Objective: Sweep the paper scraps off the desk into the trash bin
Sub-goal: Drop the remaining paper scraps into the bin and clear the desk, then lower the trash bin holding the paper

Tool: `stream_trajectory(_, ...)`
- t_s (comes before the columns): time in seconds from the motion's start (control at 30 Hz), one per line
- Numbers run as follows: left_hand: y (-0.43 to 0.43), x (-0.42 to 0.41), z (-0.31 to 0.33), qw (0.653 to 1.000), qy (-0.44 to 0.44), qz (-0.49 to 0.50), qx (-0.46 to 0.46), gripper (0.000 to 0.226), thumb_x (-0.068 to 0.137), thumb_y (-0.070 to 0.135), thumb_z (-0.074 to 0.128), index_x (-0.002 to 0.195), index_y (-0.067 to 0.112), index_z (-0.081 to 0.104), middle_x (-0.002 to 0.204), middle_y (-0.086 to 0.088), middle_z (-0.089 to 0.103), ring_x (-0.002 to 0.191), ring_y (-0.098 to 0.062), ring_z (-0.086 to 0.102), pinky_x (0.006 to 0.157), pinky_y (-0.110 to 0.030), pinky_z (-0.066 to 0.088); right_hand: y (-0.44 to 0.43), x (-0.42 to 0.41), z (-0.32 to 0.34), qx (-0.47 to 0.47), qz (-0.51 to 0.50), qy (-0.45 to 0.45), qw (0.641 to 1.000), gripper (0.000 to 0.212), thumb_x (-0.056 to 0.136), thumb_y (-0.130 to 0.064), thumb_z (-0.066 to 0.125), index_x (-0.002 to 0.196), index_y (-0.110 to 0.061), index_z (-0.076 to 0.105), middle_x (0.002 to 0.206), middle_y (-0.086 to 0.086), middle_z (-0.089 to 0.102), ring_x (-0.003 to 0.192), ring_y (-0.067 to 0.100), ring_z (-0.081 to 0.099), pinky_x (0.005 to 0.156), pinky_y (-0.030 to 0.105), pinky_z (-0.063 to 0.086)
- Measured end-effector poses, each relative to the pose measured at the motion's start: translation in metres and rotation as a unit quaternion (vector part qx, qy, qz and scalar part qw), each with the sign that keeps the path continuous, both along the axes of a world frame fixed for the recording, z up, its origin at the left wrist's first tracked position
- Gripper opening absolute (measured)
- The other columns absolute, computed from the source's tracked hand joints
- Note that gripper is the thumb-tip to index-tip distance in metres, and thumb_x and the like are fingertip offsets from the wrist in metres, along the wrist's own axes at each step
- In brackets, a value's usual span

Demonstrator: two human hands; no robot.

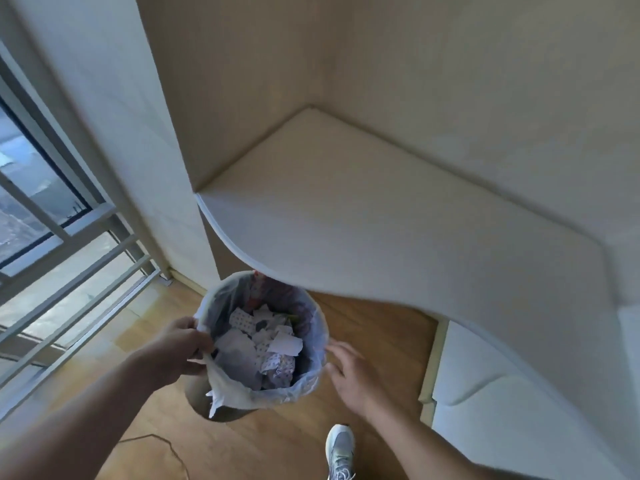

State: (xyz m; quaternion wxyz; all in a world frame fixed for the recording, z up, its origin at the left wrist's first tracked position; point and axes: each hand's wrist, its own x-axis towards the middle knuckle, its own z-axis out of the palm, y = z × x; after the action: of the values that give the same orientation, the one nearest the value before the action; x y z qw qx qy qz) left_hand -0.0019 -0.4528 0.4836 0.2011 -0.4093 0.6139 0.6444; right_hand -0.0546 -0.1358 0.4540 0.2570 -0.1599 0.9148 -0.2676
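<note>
The left hand (183, 344) pinches the rim of the trash bin (221, 410) together with the folded-over edge of the plastic liner (235, 393), thumb inside and fingers curled outside, and appears to carry the bin just under the rounded front edge of the desk (398, 237). The right hand (353, 372) is spread wide and holds nothing; its fingertips sit beside the bin's right wall, whether touching or not I cannot tell. The paper scraps (266, 344) lie piled inside the liner, and the visible desk top shows none left, so the sweeping looks essentially done.

What remains is probably setting the bin down on the wooden floor (363, 323). To do that well, the left grip should keep liner and rim clamped as one so the bag does not slip in, while the open right palm steadies the far wall. Lowering it level keeps the light scraps from spilling, and it should clear the shoe (341, 448) below.
</note>
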Motion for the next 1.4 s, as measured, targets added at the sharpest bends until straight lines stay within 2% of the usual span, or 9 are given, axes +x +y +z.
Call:
stream_trajectory(0.17, 0.044, -0.008, -0.002, 0.998, -0.01, -0.058, 0.003, 0.02, 0.079, -0.016, 0.056, 0.091, 0.0, 0.054, 0.083, -0.018, 0.056, 0.07, -0.032, 0.056, 0.058, -0.043, 0.057, 0.043, 0.024, -0.004, -0.039, -0.157, -0.067, 0.985, 0.037, 0.096, -0.024, 0.053, 0.132, -0.016, 0.055, 0.137, 0.001, 0.056, 0.127, 0.016, 0.051, 0.103, 0.026, 0.04)
stream_trajectory(0.27, 0.081, -0.013, -0.008, 0.995, -0.011, -0.103, 0.017, 0.026, 0.079, -0.015, 0.057, 0.103, -0.006, 0.055, 0.09, -0.022, 0.06, 0.077, -0.036, 0.06, 0.06, -0.045, 0.059, 0.074, 0.035, -0.014, -0.087, -0.295, -0.111, 0.945, 0.031, 0.095, -0.026, 0.057, 0.123, -0.015, 0.059, 0.118, -0.001, 0.065, 0.108, 0.014, 0.061, 0.081, 0.019, 0.049)
stream_trajectory(0.33, 0.109, -0.016, -0.018, 0.992, -0.012, -0.126, 0.024, 0.03, 0.078, -0.014, 0.058, 0.107, -0.009, 0.054, 0.094, -0.025, 0.062, 0.081, -0.038, 0.062, 0.065, -0.051, 0.06, 0.098, 0.042, -0.025, -0.109, -0.389, -0.141, 0.904, 0.03, 0.092, -0.027, 0.061, 0.12, -0.015, 0.06, 0.107, -0.003, 0.065, 0.096, 0.013, 0.063, 0.075, 0.023, 0.052)
stream_trajectory(0.4, 0.138, -0.018, -0.034, 0.989, -0.018, -0.141, 0.029, 0.033, 0.077, -0.014, 0.059, 0.109, -0.009, 0.053, 0.096, -0.025, 0.06, 0.083, -0.038, 0.06, 0.075, -0.061, 0.055, 0.124, 0.048, -0.041, -0.142, -0.475, -0.191, 0.847, 0.029, 0.087, -0.024, 0.066, 0.114, -0.013, 0.063, 0.105, 0.004, 0.068, 0.094, 0.021, 0.066, 0.084, 0.04, 0.057)
stream_trajectory(0.5, 0.183, -0.021, -0.067, 0.984, -0.03, -0.172, 0.026, 0.035, 0.076, -0.012, 0.06, 0.11, -0.007, 0.052, 0.096, -0.023, 0.058, 0.083, -0.035, 0.057, 0.077, -0.059, 0.055, 0.166, 0.058, -0.067, -0.19, -0.562, -0.244, 0.767, 0.023, 0.081, -0.012, 0.071, 0.102, -0.004, 0.067, 0.101, 0.017, 0.073, 0.093, 0.035, 0.069, 0.087, 0.053, 0.056)
stream_trajectory(0.63, 0.241, -0.029, -0.132, 0.974, -0.038, -0.221, 0.015, 0.035, 0.077, -0.013, 0.059, 0.109, -0.002, 0.051, 0.095, -0.019, 0.058, 0.082, -0.031, 0.056, 0.061, -0.042, 0.052, 0.222, 0.074, -0.115, -0.226, -0.607, -0.284, 0.708, 0.028, 0.08, 0.001, 0.068, 0.107, 0.003, 0.06, 0.097, 0.021, 0.072, 0.08, 0.034, 0.07, 0.061, 0.038, 0.058)
stream_trajectory(0.87, 0.331, -0.049, -0.273, 0.96, -0.049, -0.276, -0.005, 0.025, 0.079, -0.012, 0.059, 0.094, 0.007, 0.057, 0.081, -0.009, 0.058, 0.069, -0.023, 0.055, 0.043, -0.03, 0.05, 0.303, 0.095, -0.241, -0.229, -0.649, -0.258, 0.678, 0.01, 0.083, 0.004, 0.065, 0.082, -0.005, 0.06, 0.061, 0.007, 0.073, 0.051, 0.022, 0.069, 0.043, 0.029, 0.053)
stream_trajectory(1.1, 0.398, -0.075, -0.409, 0.945, -0.054, -0.322, 0.002, 0.03, 0.079, -0.011, 0.059, 0.105, 0.004, 0.062, 0.075, -0.006, 0.061, 0.066, -0.021, 0.055, 0.038, -0.026, 0.049, 0.361, 0.086, -0.368, -0.218, -0.674, -0.226, 0.668, 0.014, 0.083, 0.003, 0.065, 0.078, -0.008, 0.06, 0.075, 0.014, 0.067, 0.059, 0.026, 0.064, 0.045, 0.027, 0.051)
stream_trajectory(1.4, 0.444, -0.079, -0.495, 0.947, -0.033, -0.318, -0.014, 0.028, 0.078, -0.011, 0.061, 0.101, 0.005, 0.062, 0.092, -0.014, 0.065, 0.073, -0.026, 0.062, 0.042, -0.033, 0.054, 0.394, 0.087, -0.457, -0.189, -0.703, -0.182, 0.661, 0.014, 0.083, 0.0, 0.067, 0.081, -0.01, 0.057, 0.091, 0.019, 0.068, 0.074, 0.032, 0.066, 0.074, 0.048, 0.057)
